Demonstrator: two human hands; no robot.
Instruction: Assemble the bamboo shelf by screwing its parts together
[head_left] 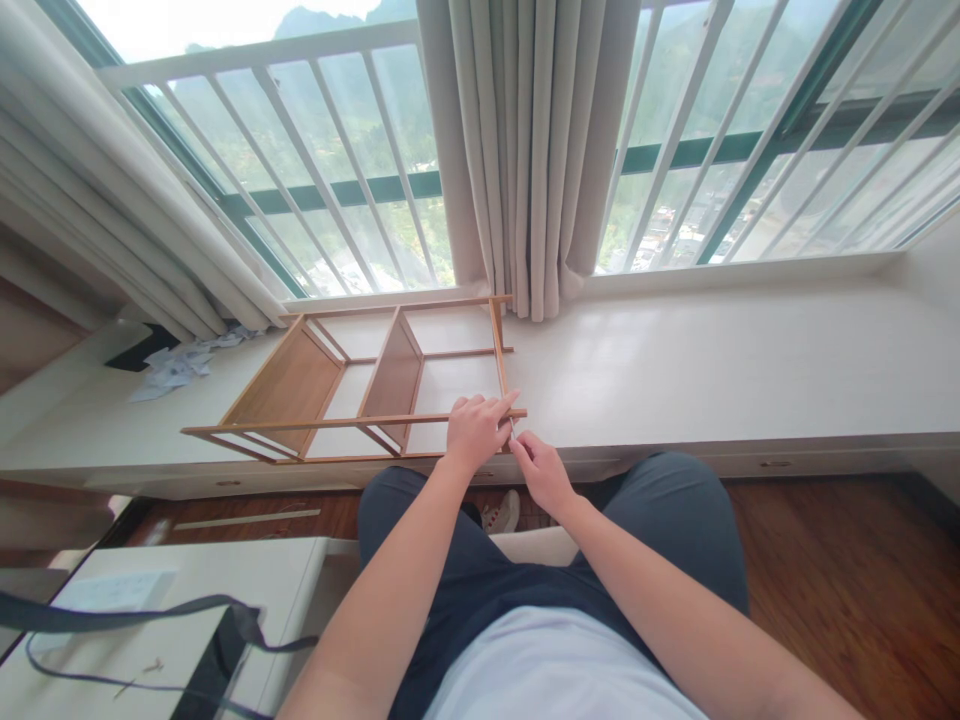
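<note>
A brown wooden shelf frame (390,410) lies on its side on the white window ledge, with two wooden panels set across it. My left hand (477,432) is closed around the near rail, close to the frame's right end, its index finger reaching toward the corner. Just right of that corner, my right hand (544,472) is pinched on a thin, pale, metal-looking piece (512,428) that meets the rail end. Most of this piece is hidden by my fingers, so its exact kind does not show.
Crumpled white papers (176,365) and a flat black item (139,347) lie on the ledge's left end. Grey curtains (517,150) hang behind the frame. A white cabinet (292,570) with a dark strap (187,605) stands at lower left. Drawers (772,463) run below the ledge.
</note>
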